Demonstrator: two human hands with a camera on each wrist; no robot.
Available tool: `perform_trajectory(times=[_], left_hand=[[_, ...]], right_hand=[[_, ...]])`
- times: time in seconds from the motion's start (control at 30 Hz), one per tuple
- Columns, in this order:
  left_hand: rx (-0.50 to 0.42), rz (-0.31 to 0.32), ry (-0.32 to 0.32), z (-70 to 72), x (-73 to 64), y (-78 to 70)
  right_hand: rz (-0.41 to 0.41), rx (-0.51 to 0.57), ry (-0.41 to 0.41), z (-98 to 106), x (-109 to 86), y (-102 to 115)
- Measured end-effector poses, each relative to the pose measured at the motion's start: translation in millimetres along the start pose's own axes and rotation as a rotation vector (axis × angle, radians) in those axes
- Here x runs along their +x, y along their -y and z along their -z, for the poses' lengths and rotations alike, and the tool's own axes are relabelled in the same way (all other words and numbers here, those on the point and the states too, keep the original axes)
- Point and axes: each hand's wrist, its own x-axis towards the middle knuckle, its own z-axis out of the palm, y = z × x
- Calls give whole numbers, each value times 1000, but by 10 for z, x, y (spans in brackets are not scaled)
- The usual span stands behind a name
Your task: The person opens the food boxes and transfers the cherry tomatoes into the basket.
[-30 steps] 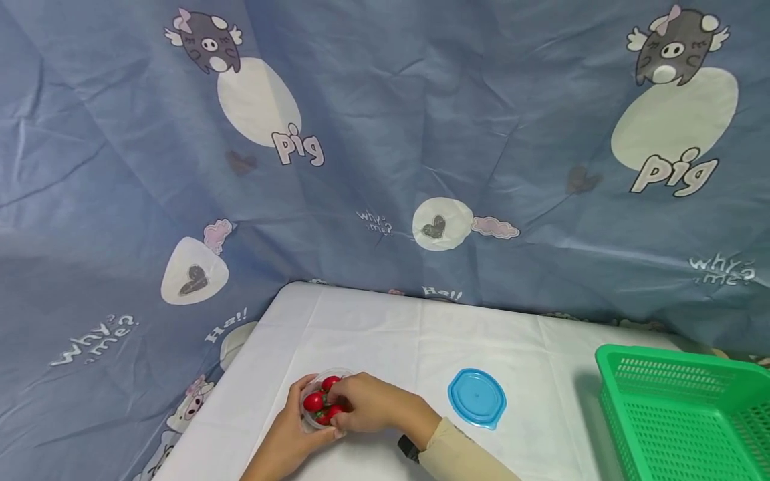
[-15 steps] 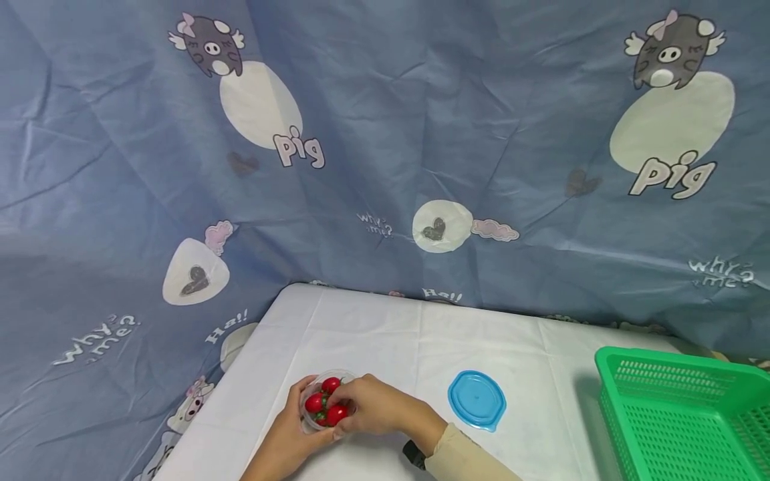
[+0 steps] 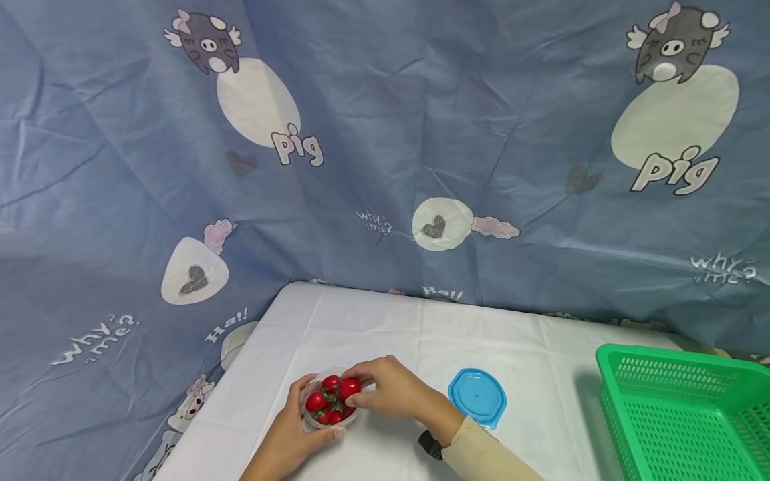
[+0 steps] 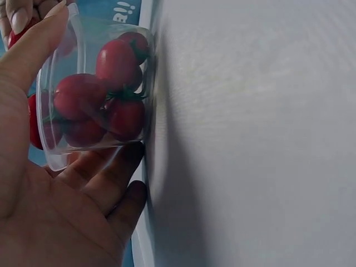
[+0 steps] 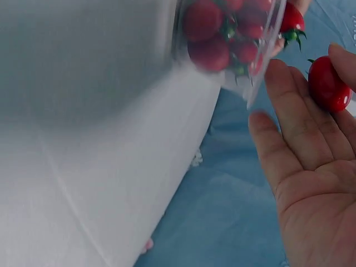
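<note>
A clear round plastic container (image 4: 83, 33) full of red cherry tomatoes with green stems stands on the white table. My left hand (image 3: 291, 427) holds it from the left, thumb on the near side of the rim and fingers round the far side. Just over the container's right rim, my right hand (image 3: 391, 391) pinches one cherry tomato (image 5: 328, 84) between thumb and fingers. Several other tomatoes (image 4: 80, 95) show through the clear wall in the left wrist view.
A blue plastic lid (image 3: 477, 395) lies on the white tablecloth (image 3: 481, 334) to the right of the hands. Further right stands a green perforated basket (image 3: 680, 421). A blue patterned curtain (image 3: 373, 160) hangs behind the table.
My right hand has lifted a cherry tomato from among the others and moved slightly right and up with it. The left hand keeps its hold on the container.
</note>
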Motion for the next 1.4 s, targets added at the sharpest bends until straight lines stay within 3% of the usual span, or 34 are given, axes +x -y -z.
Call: perform_trajectory(times=[0.43, 0.8, 1.1, 1.4], left_hand=[[8, 22, 9, -10, 20, 6], [6, 36, 20, 3, 33, 4], [-20, 26, 38, 25, 15, -17], [-65, 31, 48, 22, 12, 1]], right_hand=[[-64, 146, -2, 479, -125, -32], [-73, 95, -4, 897, -368, -5], [-81, 61, -23, 1237, -753, 56], [-145, 24, -82, 1507, -1322, -31]])
